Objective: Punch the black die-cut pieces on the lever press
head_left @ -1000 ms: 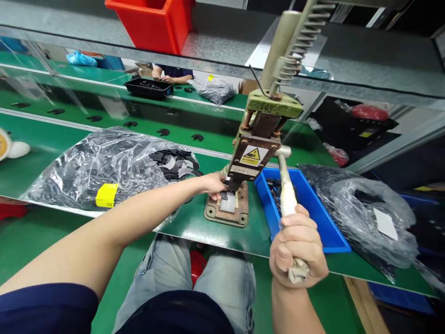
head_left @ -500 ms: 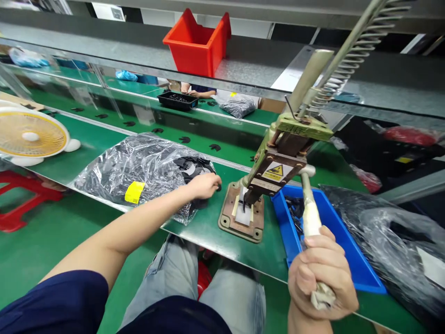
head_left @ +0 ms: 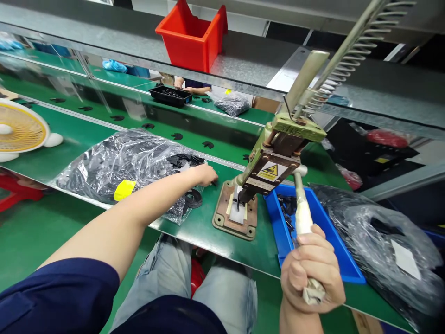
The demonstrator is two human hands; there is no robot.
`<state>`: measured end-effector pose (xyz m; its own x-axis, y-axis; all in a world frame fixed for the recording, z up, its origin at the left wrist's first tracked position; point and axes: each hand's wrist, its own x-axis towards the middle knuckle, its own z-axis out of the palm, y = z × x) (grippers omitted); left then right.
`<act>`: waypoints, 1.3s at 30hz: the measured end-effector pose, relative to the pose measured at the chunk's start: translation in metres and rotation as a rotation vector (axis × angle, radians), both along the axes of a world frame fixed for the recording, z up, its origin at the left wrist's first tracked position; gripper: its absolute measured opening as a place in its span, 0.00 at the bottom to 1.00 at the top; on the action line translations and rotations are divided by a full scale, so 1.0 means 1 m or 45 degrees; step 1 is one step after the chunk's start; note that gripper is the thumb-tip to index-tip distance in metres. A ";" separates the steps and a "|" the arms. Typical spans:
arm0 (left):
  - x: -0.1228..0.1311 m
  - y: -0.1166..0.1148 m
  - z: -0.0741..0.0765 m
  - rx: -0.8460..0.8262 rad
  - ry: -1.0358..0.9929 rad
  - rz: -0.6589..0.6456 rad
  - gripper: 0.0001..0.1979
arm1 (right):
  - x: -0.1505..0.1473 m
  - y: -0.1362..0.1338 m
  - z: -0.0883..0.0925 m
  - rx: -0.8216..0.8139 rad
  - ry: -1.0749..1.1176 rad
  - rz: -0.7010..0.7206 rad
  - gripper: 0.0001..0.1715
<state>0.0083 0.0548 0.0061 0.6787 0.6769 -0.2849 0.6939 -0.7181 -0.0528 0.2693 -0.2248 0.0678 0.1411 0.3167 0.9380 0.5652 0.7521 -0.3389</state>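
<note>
My right hand [head_left: 312,273] is wrapped round the white-taped lever handle [head_left: 303,215] of a green hand press [head_left: 271,162]. The press has a yellow warning label, and a metal plate [head_left: 238,211] lies on its base under the ram. My left hand [head_left: 206,175] is closed, fingers pinched together, between the press and an open clear plastic bag [head_left: 104,160] full of flat black parts. A dark bit of a black part [head_left: 214,183] shows at its fingertips; most of it is hidden. Below my left wrist, a curved black part [head_left: 193,198] lies at the bag's mouth.
A blue bin [head_left: 321,227] with black parts stands right of the press, beside another plastic bag [head_left: 378,236]. Black parts [head_left: 177,136] lie spaced along the green belt behind. A red bin [head_left: 193,41] sits on the shelf above; a fan [head_left: 21,125] stands left. A co-worker's hands [head_left: 184,86] show across.
The view has shifted a little, so most things sit further left. My left hand stays by the bag, and the curved black part below its wrist shows more clearly. My right hand keeps its grip.
</note>
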 end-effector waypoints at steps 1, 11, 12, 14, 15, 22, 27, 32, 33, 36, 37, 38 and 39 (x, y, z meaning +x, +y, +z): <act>-0.001 -0.002 0.001 -0.007 -0.039 0.032 0.17 | 0.000 0.000 0.000 0.003 0.000 0.000 0.16; -0.012 -0.061 0.011 -0.213 -0.634 0.306 0.05 | 0.000 0.003 -0.003 0.027 0.028 -0.006 0.16; -0.012 -0.065 0.011 -0.228 -0.642 0.321 0.05 | 0.000 0.003 -0.003 0.020 0.022 -0.008 0.16; -0.012 -0.071 0.010 -0.248 -0.665 0.336 0.06 | -0.001 0.002 -0.002 0.012 0.012 -0.010 0.14; -0.012 -0.072 0.009 -0.273 -0.691 0.340 0.07 | -0.001 0.001 -0.001 0.010 0.004 -0.006 0.13; 0.004 -0.077 -0.010 -0.882 -1.419 0.702 0.15 | -0.001 0.003 -0.002 0.037 -0.006 0.000 0.12; 0.031 -0.088 -0.018 -1.162 -1.657 0.776 0.14 | -0.001 0.005 -0.004 0.055 0.010 -0.020 0.10; 0.044 -0.095 -0.017 -1.079 -1.593 0.894 0.16 | -0.001 0.003 -0.003 0.037 0.010 -0.029 0.11; 0.045 -0.095 -0.017 -1.071 -1.586 0.900 0.17 | -0.001 0.003 -0.003 0.026 0.006 -0.031 0.11; 0.046 -0.092 -0.018 -1.059 -1.575 0.886 0.16 | -0.002 0.003 -0.004 0.043 0.022 -0.031 0.13; 0.046 -0.091 -0.018 -1.054 -1.557 0.875 0.15 | -0.003 0.003 -0.004 0.054 0.035 -0.031 0.14; 0.047 -0.090 -0.018 -1.049 -1.533 0.866 0.15 | -0.003 0.003 -0.005 0.057 0.049 -0.030 0.14; 0.047 -0.089 -0.018 -1.048 -1.501 0.862 0.14 | -0.004 0.004 -0.005 0.059 0.062 -0.030 0.14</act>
<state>0.0555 -0.0339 -0.0121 0.4246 0.8658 -0.2647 0.2528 0.1674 0.9529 0.2651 -0.2211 0.0627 0.1940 0.2691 0.9434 0.5664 0.7544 -0.3317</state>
